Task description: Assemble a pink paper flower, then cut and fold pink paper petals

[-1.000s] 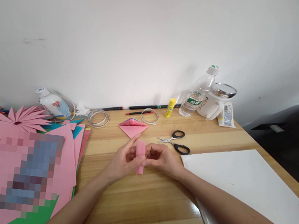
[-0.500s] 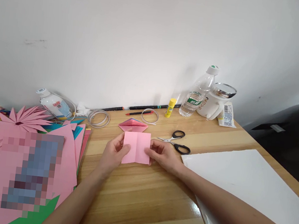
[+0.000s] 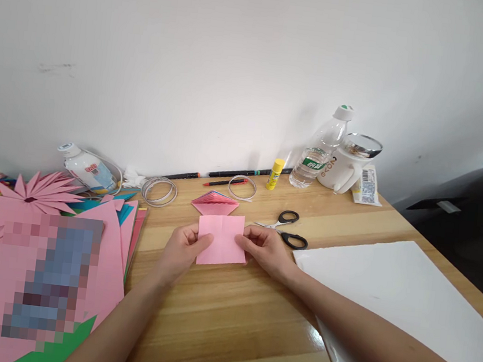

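Left hand (image 3: 181, 250) and right hand (image 3: 267, 252) are pinching pink paper (image 3: 222, 240) thumb-to-finger; at half past one from it, a bottle (image 3: 320, 146) is holding clear liquid (image 3: 302, 177).

Scissors (image 3: 280, 231) on the table (image 3: 216, 323) right of the paper sheet (image 3: 222, 243), glue stick (image 3: 275, 174) behind.

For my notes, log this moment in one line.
left fingers: hold pink paper | right fingers: hold same paper | scissors: on table
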A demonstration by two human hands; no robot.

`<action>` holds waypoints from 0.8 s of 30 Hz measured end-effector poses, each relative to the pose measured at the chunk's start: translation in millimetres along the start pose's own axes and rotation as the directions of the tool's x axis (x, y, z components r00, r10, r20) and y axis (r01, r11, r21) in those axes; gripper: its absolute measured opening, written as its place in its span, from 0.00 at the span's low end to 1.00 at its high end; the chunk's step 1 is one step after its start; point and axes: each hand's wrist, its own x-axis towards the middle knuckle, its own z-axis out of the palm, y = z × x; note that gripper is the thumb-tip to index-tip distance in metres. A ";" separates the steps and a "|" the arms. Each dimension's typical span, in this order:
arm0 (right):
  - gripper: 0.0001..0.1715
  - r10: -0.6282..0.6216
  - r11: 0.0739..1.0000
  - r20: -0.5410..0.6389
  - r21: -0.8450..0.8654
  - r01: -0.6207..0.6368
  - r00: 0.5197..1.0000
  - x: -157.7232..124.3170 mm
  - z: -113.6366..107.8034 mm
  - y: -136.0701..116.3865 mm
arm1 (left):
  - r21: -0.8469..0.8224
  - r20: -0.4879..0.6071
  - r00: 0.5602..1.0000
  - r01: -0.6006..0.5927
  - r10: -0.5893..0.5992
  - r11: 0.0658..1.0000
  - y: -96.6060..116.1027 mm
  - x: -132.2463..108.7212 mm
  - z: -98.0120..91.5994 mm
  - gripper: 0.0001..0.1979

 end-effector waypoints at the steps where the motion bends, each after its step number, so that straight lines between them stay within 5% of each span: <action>1: 0.17 -0.006 1.000 -0.013 -0.004 0.006 1.000 0.2 -0.1 0.3 | 0.008 -0.004 1.000 -0.010 0.010 1.000 1.0 -0.5 0.4 0.15; 7: 0.18 0.040 0.998 -0.013 0.052 -0.039 0.999 0.3 -0.4 -2.0 | 0.192 -0.072 0.995 -0.055 0.069 0.980 3.0 -1.4 0.2 0.10; 11: 0.24 0.075 0.980 -0.012 0.185 -0.071 0.997 0.7 -0.8 -2.3 | 0.281 0.039 0.989 -0.145 0.139 0.949 0.2 0.8 -0.9 0.12; 18: 0.19 0.003 0.993 -0.028 0.118 0.000 1.000 1.6 -1.6 -0.4 | 0.400 0.256 0.959 -0.220 0.123 0.890 11.0 -5.0 -1.4 0.23; 21: 0.21 -0.021 0.994 -0.092 0.106 0.030 0.996 1.8 -2.1 1.8 | 0.385 0.301 0.951 -0.184 0.065 0.904 14.3 -7.5 -1.1 0.28; 24: 0.19 -0.072 0.996 -0.085 0.043 0.076 0.994 0.8 -0.8 4.8 | 0.284 0.222 0.975 -0.095 0.031 0.954 12.1 -6.5 2.7 0.21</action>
